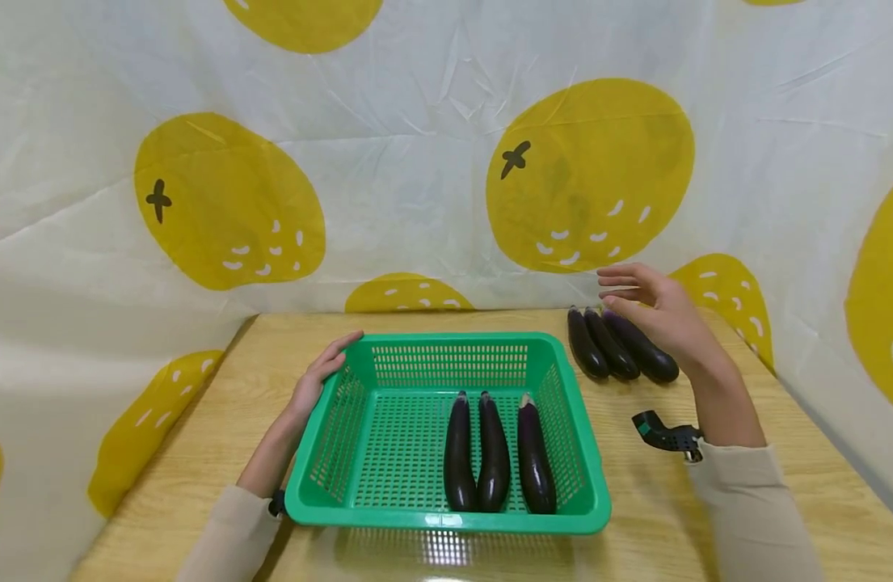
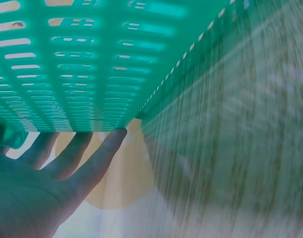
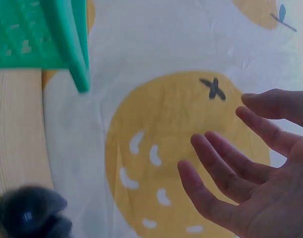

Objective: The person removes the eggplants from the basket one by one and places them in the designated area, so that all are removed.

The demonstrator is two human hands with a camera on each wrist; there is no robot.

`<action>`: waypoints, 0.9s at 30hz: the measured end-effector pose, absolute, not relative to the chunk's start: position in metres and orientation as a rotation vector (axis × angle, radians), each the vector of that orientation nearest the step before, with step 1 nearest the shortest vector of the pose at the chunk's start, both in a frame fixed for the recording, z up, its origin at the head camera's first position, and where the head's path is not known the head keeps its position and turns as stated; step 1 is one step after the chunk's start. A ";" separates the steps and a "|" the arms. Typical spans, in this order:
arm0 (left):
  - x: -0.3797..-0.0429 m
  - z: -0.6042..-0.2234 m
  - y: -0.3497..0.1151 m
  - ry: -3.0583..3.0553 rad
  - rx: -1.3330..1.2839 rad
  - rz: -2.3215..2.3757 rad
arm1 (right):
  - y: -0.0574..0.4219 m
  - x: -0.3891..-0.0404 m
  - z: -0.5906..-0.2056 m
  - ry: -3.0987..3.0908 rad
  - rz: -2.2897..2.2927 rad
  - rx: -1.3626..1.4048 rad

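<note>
A green plastic basket (image 1: pixel 440 521) stands on the table with three dark purple eggplants in its right half: a left one (image 1: pixel 458 461), a middle one (image 1: pixel 494 461) and a right one (image 1: pixel 537 465). My left hand (image 1: pixel 313 386) rests against the basket's left side near the far corner. Its fingers (image 2: pixel 99 159) look straight along the outer wall in the left wrist view. Raised over the table's far right, my right hand (image 1: pixel 660 311) holds nothing, its fingers spread and slightly bent. Just left of and below it lie three more eggplants (image 1: pixel 612 346), side by side.
The wooden table (image 1: pixel 221 396) ends at a hanging cloth (image 1: pixel 410 186) printed with large yellow fruit, which also runs along both sides. In the right wrist view, a blurred dark rounded shape (image 3: pixel 27 213) shows at the lower left.
</note>
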State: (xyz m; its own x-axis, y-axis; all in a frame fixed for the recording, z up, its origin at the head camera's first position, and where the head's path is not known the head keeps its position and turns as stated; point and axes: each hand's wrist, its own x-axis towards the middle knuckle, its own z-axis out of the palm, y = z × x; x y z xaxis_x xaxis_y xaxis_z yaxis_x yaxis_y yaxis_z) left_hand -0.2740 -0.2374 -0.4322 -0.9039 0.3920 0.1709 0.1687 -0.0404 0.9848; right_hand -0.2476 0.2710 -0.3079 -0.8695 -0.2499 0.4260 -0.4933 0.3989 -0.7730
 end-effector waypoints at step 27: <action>-0.274 -0.431 -0.236 1.972 0.581 2.118 | 0.166 -0.249 -0.283 -2.921 1.777 0.879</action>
